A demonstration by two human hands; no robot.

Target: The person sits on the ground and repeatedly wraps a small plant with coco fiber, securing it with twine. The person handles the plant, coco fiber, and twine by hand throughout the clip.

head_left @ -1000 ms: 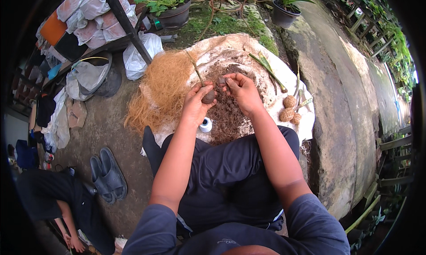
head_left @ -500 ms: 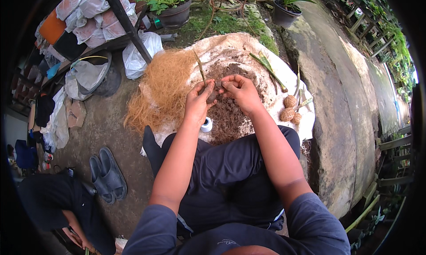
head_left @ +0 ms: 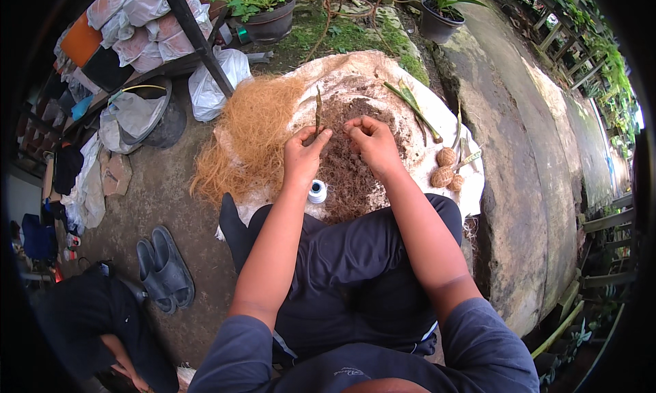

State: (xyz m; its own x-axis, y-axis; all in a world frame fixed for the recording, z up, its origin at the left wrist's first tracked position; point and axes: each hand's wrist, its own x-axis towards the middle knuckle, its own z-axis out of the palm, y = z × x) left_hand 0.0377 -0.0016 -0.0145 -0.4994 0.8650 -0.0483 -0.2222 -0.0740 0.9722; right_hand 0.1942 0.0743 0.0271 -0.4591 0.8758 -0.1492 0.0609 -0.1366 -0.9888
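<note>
My left hand [head_left: 303, 154] is closed around the lower end of a thin brownish-green plant cutting [head_left: 318, 109], which stands upright from the fingers. To its right, my right hand [head_left: 373, 143] has its fingers curled and their tips together above the soil; what they hold, if anything, I cannot make out. Under both hands lies a pile of dark, crumbly soil [head_left: 345, 178] on a whitish sack sheet [head_left: 372, 65]. A white spool of thread [head_left: 317, 191] stands just below my left hand. Light-brown coconut fibre [head_left: 256, 113] is heaped to the left.
Several fibre-wrapped balls [head_left: 445, 166] with leaves lie on the sheet's right side, below some green leaf cuttings [head_left: 413, 109]. Potted plants [head_left: 268, 20] stand at the far edge. Slippers [head_left: 166, 270] and another person [head_left: 102, 324] are at the lower left.
The dark soil clump that was between my hands is no longer visible there. My hands have parted slightly, and the cutting has tipped from leaning left to nearly upright.
</note>
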